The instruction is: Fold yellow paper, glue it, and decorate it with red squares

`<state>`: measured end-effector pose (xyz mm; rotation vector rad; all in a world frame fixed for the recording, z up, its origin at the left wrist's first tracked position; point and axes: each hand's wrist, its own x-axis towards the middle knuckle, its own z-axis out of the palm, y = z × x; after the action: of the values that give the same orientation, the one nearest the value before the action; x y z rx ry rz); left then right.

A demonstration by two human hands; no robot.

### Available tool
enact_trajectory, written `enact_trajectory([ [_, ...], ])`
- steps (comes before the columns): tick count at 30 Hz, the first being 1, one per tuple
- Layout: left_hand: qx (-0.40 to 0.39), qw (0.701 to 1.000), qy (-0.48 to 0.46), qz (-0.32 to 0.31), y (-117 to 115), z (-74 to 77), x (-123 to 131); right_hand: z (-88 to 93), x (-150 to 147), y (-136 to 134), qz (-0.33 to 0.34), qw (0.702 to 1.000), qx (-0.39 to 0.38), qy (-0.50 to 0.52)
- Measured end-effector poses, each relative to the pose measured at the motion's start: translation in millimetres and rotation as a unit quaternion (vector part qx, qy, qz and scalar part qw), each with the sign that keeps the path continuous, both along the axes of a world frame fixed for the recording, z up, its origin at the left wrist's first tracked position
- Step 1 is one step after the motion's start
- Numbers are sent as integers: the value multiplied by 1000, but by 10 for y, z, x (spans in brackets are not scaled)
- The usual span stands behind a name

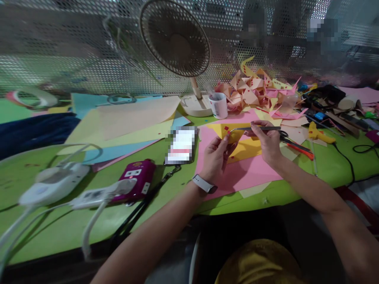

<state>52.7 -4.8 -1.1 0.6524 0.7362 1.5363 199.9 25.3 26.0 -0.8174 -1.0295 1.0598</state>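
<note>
Green table [59, 232], perforated screen [74, 59] behind; left hand [216, 157] pinches yellow paper [247, 150], right hand [268, 144] grips scissors [260, 128].

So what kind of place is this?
Likely a paper-craft workbench: coloured paper sheets across the green table, a pile of folded paper pieces, scissors in the right hand, yellow paper in the left hand.
</note>
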Motion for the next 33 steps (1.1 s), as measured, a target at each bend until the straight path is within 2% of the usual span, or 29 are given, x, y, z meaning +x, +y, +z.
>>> enact_trajectory([
  [25,4,1000,-8,10,7,-20,-4,-27,-46,-62,10,1000,9,-11],
  [33,5,1000,5,18,36,-43,-21,-13,-18,-34,-6,999,11,-34],
])
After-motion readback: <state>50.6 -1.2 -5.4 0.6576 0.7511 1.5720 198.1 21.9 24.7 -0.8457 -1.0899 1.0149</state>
